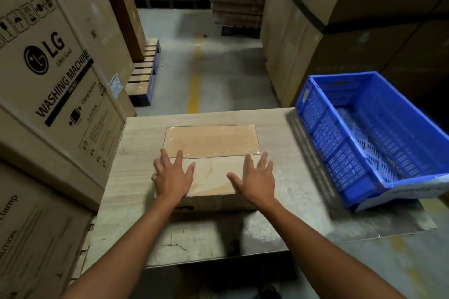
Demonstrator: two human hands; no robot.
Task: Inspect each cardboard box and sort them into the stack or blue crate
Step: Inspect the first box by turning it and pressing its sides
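Nearby, blue crate [325, 133] right, cartons [60, 68] left.

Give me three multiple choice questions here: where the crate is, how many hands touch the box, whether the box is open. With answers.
1. Where is the blue crate?
A. On the table, right of the cardboard box.
B. Stacked on the box.
C. On the floor.
2. How many hands rest on the box?
A. None.
B. One.
C. Two.
3. The box's top is:
A. Flaps up.
B. Closed and taped.
C. Torn off.
1 A: it stands at the table's right edge.
2 C: left hand and right hand lie flat on it.
3 B: clear tape covers the flat top.
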